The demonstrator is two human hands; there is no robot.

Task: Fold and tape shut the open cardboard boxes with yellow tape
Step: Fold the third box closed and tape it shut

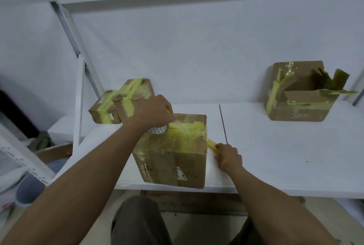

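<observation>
The middle box [173, 164] stands at the near edge of the worktop [285, 156]. On its top sits the tape roll [158, 130], under the gripping left hand [155, 111]. At its right edge the right hand [228, 156] pinches the tape strip [211, 144]. A thin rod [223, 124] lies just to the right. At the far left, the leftmost box [102, 112] touches the neighbour box [134, 95]. The open box [301, 103] stands far right, well apart.

View: a single wide-angle camera on the person's head.
Position: above the lap, at the front edge of the white table [275, 146].
Direction: forward and down.
Nearness: close; the near box [177, 162] fills the frame's middle.
</observation>
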